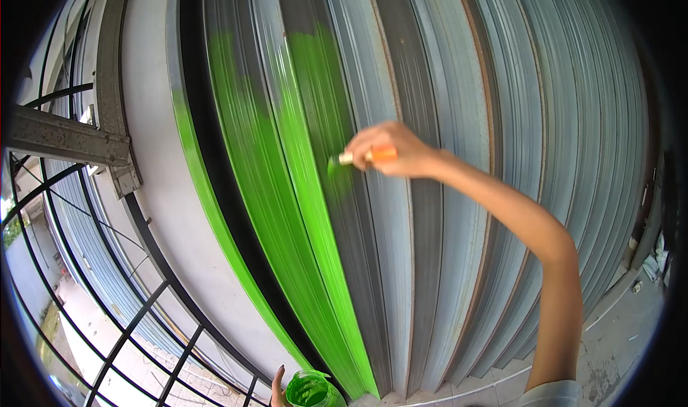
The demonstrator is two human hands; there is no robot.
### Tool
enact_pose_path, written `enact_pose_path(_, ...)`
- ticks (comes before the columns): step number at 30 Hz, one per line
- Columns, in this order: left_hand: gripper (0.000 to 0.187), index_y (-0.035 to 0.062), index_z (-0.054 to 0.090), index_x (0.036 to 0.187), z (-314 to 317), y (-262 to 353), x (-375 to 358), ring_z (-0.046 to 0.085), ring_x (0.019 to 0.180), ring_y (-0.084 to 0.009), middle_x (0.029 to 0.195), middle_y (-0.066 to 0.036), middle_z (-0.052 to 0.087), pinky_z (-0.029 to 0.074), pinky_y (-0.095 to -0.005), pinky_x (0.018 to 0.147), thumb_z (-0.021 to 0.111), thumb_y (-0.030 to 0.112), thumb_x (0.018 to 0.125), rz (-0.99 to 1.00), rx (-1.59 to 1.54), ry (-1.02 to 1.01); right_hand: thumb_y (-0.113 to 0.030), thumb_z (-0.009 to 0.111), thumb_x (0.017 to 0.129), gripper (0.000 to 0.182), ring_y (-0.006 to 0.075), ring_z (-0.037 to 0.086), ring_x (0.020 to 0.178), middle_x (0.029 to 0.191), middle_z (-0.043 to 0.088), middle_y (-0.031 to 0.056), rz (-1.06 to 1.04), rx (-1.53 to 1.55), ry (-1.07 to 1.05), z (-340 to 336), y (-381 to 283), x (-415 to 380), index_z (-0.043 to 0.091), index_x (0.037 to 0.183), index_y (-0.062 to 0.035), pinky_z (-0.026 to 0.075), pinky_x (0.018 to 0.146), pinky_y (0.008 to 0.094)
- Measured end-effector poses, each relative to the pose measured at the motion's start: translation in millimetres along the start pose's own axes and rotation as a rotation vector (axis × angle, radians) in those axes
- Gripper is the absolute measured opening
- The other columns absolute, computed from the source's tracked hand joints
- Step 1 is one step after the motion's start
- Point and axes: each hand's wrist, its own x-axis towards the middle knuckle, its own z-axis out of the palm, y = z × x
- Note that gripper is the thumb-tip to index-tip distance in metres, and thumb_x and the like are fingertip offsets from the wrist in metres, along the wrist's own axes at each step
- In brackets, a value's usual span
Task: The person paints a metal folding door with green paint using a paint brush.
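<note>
The right hand (390,149) is raised at the middle of the scene, its fingers closed and pinching a paintbrush (347,159) with a pale ferrule end and an orange handle (382,153). The brush points left, and its green-coated bristles (333,163) are at a dark gray strip of the folded metal door (459,120), where a thin smear of green shows just below them.

Bright green paint (276,185) covers the door's left folds, most of it solid, with streaky, uneven upper edges. The folds to the right of the brush are bare gray, some with rusty brown edges.

The left hand is low and near, at the bottom of the scene, just left of an open container (308,390) of green paint. Only a finger (277,387) of it shows, upright against the container's left side; it probably supports the container, but I cannot tell how the other fingers stand.

A black strip (204,120) and a white panel (168,178) stand left of the green folds, the panel's right edge also green. Farther left are a metal beam (68,135) and a black grille (143,307). Pale floor (616,346) shows at the lower right.
</note>
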Motion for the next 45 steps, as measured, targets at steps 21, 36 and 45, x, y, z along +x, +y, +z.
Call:
enact_pose_path(21, 0.130, 0.0072, 0.007, 0.149, -8, -4, -10, 0.059, 0.111, -0.0293, 0.124, -0.020, 0.055, 0.052, -0.0437, 0.094, 0.093, 0.010, 0.052, 0.013, 0.078, 0.004, 0.013, 0.055, 0.070, 0.021, 0.0174, 0.067, 0.076, 0.078, 0.070, 0.0039, 0.144, 0.005, -0.235, 5, 7, -8, 0.062, 0.065, -0.0062, 0.052, 0.067, 0.0322)
enact_pose_path(36, 0.130, 0.0078, 0.007, 0.149, -15, -22, -6, 0.059, 0.111, -0.0292, 0.124, -0.020, 0.055, 0.052, -0.0436, 0.094, 0.093, 0.009, 0.052, 0.034, 0.071, 0.027, 0.012, 0.056, 0.069, 0.022, 0.0269, 0.063, 0.071, 0.077, 0.063, 0.0144, 0.249, -0.335, 0.055, 15, -7, 25, 0.066, 0.077, -0.0057, 0.051, 0.060, 0.0400)
enact_pose_path(45, 0.130, 0.0097, 0.007, 0.149, -8, -13, -6, 0.058, 0.111, -0.0291, 0.125, -0.020, 0.054, 0.052, -0.0440, 0.094, 0.092, 0.007, 0.051, 0.036, -0.095, 0.092, 0.010, 0.050, 0.070, 0.019, 0.0228, 0.064, 0.062, 0.067, 0.065, 0.0115, 0.411, -0.070, -0.100, -17, 6, 54, 0.063, 0.067, -0.0039, 0.051, 0.061, 0.0376)
